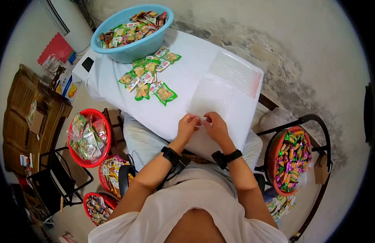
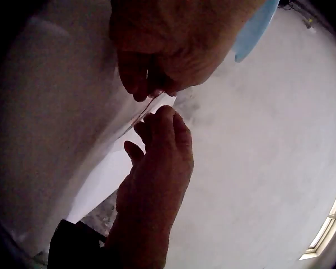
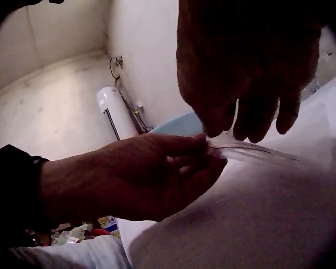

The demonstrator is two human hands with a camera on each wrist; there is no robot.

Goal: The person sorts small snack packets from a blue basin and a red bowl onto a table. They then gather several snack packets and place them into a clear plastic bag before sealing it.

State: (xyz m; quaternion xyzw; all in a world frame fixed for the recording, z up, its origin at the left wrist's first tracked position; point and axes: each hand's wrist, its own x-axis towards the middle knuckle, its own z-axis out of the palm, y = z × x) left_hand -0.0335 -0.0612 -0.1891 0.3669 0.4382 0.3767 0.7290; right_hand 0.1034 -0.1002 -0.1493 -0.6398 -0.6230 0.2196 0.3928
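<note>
Both hands meet at the near edge of the white-covered table. My left hand (image 1: 188, 126) pinches the edge of a clear plastic bag (image 3: 252, 150) between thumb and fingers. Close beside it, my right hand (image 1: 216, 128) holds the same edge with bent fingers. A thin dark line runs along the film in the right wrist view. Beyond the hands, a stack of clear plastic bags (image 1: 232, 75) with a reddish strip lies flat on the table. Several green-edged snack packets (image 1: 149, 73) are spread out to the left of the stack.
A blue basin (image 1: 132, 44) full of mixed packets stands at the table's far left, with a dark phone (image 1: 87, 64) near it. Red basins (image 1: 90, 164) of packets stand at left on the floor. Another red basin (image 1: 272, 162) of wrapped sweets is at right.
</note>
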